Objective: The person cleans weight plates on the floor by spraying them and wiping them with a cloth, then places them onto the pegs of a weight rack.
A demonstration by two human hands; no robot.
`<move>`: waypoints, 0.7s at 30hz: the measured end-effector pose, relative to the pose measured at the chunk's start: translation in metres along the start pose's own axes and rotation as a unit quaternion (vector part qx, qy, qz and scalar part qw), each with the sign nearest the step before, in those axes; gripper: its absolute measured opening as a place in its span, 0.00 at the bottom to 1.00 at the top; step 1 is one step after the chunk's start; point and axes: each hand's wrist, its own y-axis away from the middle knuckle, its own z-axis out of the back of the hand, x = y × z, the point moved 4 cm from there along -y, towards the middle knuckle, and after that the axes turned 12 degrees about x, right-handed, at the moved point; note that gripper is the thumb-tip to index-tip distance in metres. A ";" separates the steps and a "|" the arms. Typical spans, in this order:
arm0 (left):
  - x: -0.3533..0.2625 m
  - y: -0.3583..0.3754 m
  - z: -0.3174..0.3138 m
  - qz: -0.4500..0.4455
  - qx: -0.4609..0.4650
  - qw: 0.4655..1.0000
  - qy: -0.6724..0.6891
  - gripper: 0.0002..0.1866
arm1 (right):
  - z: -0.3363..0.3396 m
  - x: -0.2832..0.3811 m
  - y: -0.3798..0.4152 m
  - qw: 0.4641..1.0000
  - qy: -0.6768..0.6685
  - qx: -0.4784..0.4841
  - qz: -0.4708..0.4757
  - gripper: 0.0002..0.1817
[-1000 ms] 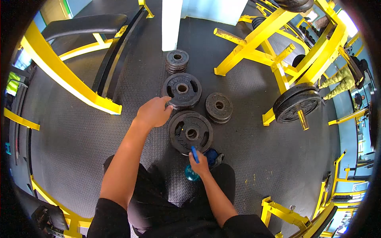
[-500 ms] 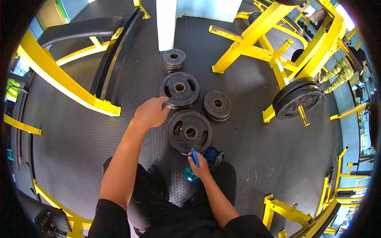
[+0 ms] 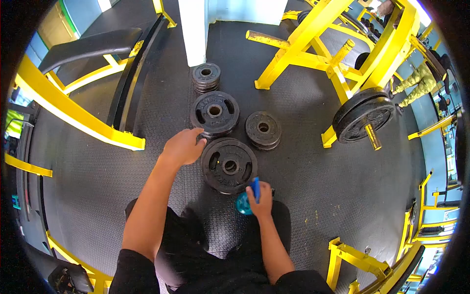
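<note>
Apparently light and stiff, the slim blue object [image 3: 256,190] is at the near right, pinched in your right hand [image 3: 263,199]; hold it by its middle. Just farther left lies the near plate [image 3: 229,178], likely heavy and unyielding, best gripped by its slots [image 3: 246,171]. Your left hand [image 3: 182,147] is loosely spread left of it, contact uncertain.

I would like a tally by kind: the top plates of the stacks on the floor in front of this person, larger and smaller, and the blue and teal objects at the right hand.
Larger top plates: 2
Smaller top plates: 2
Blue object in the right hand: 1
Teal object beside that hand: 1
Total: 6
</note>
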 end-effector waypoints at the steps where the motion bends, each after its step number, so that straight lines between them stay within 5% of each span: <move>1: -0.004 0.002 0.001 0.000 0.010 1.000 0.003 0.25 | 0.011 -0.010 -0.006 1.000 0.000 -0.002 -0.002 0.26; 3: -0.008 0.002 -0.002 -0.003 0.021 1.000 0.005 0.25 | 0.032 -0.034 -0.017 0.991 0.099 -0.010 -0.087 0.30; 11: -0.020 0.002 -0.013 0.000 0.067 0.998 -0.012 0.26 | 0.060 -0.126 -0.041 0.982 0.084 -0.128 -0.107 0.30; 14: -0.027 -0.001 -0.022 -0.017 0.068 0.997 -0.041 0.26 | 0.064 -0.161 -0.022 0.976 0.013 -0.095 -0.197 0.27; 21: -0.050 -0.011 -0.040 -0.049 0.078 0.994 -0.061 0.25 | 0.082 -0.155 -0.012 0.979 0.057 0.038 -0.193 0.38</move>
